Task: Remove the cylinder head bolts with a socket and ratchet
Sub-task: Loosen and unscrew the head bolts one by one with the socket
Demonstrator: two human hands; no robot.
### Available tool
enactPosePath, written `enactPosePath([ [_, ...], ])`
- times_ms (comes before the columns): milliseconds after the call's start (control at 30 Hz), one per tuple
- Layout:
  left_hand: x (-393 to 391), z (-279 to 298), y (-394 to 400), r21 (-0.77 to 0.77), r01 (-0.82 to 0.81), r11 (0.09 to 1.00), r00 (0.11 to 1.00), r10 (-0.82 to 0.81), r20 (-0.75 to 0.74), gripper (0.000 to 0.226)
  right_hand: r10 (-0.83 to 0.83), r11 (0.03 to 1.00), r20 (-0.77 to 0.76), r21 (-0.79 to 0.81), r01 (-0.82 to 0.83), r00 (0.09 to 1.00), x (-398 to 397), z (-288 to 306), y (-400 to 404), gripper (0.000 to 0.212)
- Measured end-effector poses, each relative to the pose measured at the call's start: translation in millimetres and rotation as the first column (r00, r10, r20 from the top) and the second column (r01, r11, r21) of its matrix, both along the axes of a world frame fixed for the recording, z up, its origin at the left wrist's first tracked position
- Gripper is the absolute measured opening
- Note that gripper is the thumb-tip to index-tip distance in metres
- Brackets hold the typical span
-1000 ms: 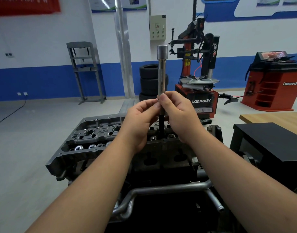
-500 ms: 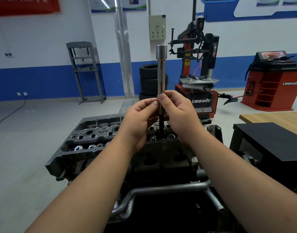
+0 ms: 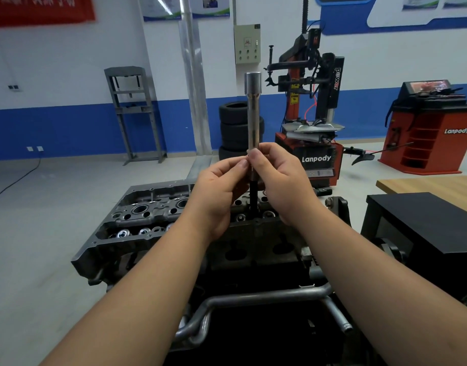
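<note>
Both hands, left hand (image 3: 216,191) and right hand (image 3: 280,180), pinched with curled fingers (image 3: 256,157) an upright silver steel extension bar (image 3: 253,112); its black lower shaft (image 3: 253,196) entered the grey cylinder head (image 3: 148,215).

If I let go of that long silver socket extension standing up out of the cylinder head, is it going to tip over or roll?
The socket extension looks like rigid polished metal, so probably stiff and slick. It stands tall and narrow with a wider top, held only by fingertips of the left hand and right hand; released, it may lean. Being round, it would likely roll if laid flat.
</note>
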State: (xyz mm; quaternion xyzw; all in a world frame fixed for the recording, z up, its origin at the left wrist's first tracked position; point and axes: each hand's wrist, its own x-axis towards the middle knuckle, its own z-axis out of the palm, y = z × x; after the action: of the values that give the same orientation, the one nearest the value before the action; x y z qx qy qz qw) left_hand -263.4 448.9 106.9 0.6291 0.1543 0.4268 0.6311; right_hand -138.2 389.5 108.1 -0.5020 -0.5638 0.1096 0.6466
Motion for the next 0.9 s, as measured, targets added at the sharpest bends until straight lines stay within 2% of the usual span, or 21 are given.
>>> enactPosePath([
  [100,0.4,-0.4,0.2,0.009,-0.024,1.0,1.0,0.024,0.004,0.014,0.039,0.999,-0.015,0.009,-0.039,0.999,-1.6,0.4,-0.2,0.021],
  [267,-0.1,-1.1,-3.5,0.061,-0.061,0.996,0.998,0.06,0.019,0.03,0.042,0.999,0.005,0.02,-0.043,0.999,-1.9,0.8,-0.5,0.016],
  [400,0.4,-0.7,-1.2,0.02,-0.025,0.999,1.0,0.025,0.01,0.018,0.017,1.0,-0.019,0.001,-0.017,1.0,0.0,0.6,0.6,0.018],
  [533,0.9,-0.4,0.7,-0.008,-0.028,1.0,1.0,0.028,-0.014,0.019,0.024,1.0,-0.021,-0.007,-0.024,0.999,-0.1,0.8,0.7,0.023],
  [700,0.0,-1.4,-1.4,0.038,-0.064,0.997,0.998,0.064,-0.004,0.01,0.044,0.999,-0.02,0.014,-0.044,0.999,-2.0,1.1,0.7,0.013],
  [900,0.1,1.1,-2.5,0.0,-0.021,1.0,1.0,0.021,-0.003,0.017,0.004,1.0,0.003,-0.01,-0.004,1.0,-1.1,2.4,-1.3,0.015],
])
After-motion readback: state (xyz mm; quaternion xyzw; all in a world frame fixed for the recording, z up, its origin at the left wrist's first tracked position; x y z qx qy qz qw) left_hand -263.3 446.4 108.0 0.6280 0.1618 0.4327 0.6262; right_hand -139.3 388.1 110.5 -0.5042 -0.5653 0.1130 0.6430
